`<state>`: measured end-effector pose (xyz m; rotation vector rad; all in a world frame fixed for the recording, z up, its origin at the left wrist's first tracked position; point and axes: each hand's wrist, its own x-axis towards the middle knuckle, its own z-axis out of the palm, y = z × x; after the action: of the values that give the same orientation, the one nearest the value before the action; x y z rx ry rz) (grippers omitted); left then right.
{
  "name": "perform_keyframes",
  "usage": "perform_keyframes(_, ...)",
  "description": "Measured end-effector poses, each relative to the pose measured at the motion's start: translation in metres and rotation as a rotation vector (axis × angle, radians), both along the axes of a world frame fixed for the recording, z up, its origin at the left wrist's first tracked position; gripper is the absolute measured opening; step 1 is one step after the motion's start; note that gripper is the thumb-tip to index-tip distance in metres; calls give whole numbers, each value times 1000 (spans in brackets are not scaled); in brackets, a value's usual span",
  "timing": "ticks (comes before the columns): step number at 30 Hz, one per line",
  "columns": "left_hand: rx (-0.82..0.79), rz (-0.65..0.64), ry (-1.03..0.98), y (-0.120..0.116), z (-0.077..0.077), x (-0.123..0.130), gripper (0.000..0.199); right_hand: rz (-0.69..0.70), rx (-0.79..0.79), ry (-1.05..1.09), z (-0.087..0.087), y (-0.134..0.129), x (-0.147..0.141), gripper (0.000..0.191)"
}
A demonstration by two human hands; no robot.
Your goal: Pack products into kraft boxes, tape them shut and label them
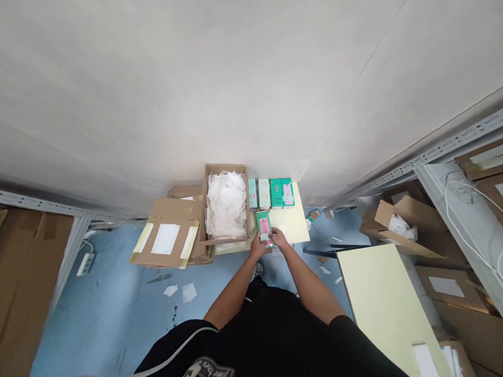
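A small green box with a pink front (264, 224) is held between my two hands over the front edge of a pale yellow table (297, 219). My left hand (258, 246) grips its lower left side, and my right hand (279, 238) closes on its lower right side. Behind it, against the wall, stands a row of green and pale green boxes (277, 193). Left of the held box, an open cardboard box (247, 224) is filled with white packets (227, 204).
Flattened cardboard (186, 210) is stacked at the table's left. A second pale table (392, 294) stands at the right, near shelves with cartons (455, 287). Paper scraps (189, 292) lie on the blue floor. A power strip (85, 264) is at the left.
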<state>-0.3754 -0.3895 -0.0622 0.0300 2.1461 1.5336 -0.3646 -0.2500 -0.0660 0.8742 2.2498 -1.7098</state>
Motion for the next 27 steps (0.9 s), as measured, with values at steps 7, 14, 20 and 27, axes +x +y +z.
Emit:
perform_keyframes(7,106,-53,42,56,41,21,82,-167,23,207,38,60,46,46)
perform_keyframes(14,301,-336,138,159,94,57,78,-423,112,404,93,154,137,52)
perform_keyframes(20,335,-640,247,269,136,133,69,-702,198,520,135,236,257,51)
perform_keyframes(27,445,-1000,85,378,157,256,60,-1052,210,520,154,297,420,43)
